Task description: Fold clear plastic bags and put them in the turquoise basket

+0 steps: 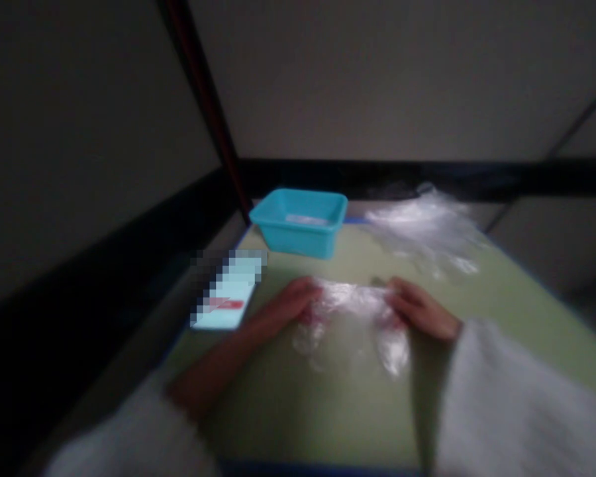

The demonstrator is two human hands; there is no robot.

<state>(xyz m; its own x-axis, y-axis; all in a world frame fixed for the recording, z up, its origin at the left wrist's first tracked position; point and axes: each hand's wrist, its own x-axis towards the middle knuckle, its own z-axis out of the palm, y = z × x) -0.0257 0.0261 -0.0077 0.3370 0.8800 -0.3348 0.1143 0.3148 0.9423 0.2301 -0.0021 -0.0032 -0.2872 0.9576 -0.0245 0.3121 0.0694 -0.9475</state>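
Observation:
A clear plastic bag with pinkish-red patches near its sides is stretched between my two hands, just over the table. My left hand has its fingers closed on the bag's left upper corner. At the opposite corner, my right hand grips the bag between thumb and fingers. The lower part of the bag hangs loose and see-through. Blur hides the fingertips and any print on the plastic.
A turquoise plastic basin with something pale inside stands at the table's far left. Right of it lies a heap of clear plastic bags. A white and red card or booklet rests by the left edge of the green table. Walls rise behind.

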